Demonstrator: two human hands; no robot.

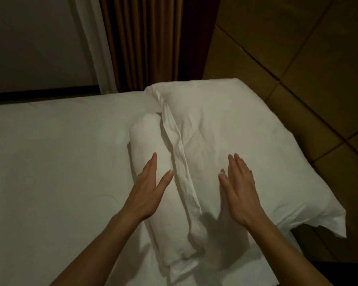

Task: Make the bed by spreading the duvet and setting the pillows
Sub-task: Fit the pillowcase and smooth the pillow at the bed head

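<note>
- Lying across the head end of the bed (pixel 50 151): white pillow (pixel 246 145), w/ its far long side hanging a bit past the mattress edge toward the padded headboard (pixel 298 58).
- Running lengthwise down the pillow's near side: flat folded flap (pixel 184 178) of the case, passing btwn the two hands.
- Bulging left of that flap: rolled, tucked-in section of pillow (pixel 145 137), directly under and ahead of the left fingertips.
- Reaching in from bottom left: left hand (pixel 147 190), fingers straight and together, thumb spread out toward the flap; holding nothing. Palm facing down and angled inward; touching the roll or hovering just above it, can't tell.
- Reaching in from bottom right: right hand (pixel 240 186), fingers straight and close together, thumb out toward the flap; nothing gripped. Appearing to rest flat on the main body of the pillow, shadow falling just below the wrist.
- Stretching away left of the left hand: plain white bedding, smooth w/ a few light creases; sheet or duvet, can't tell.
- Hanging beyond the fingertips, past the bed's far edge: brown pleated curtain (pixel 145 42), w/ a pale wall (pixel 35 38) left of it.
</note>
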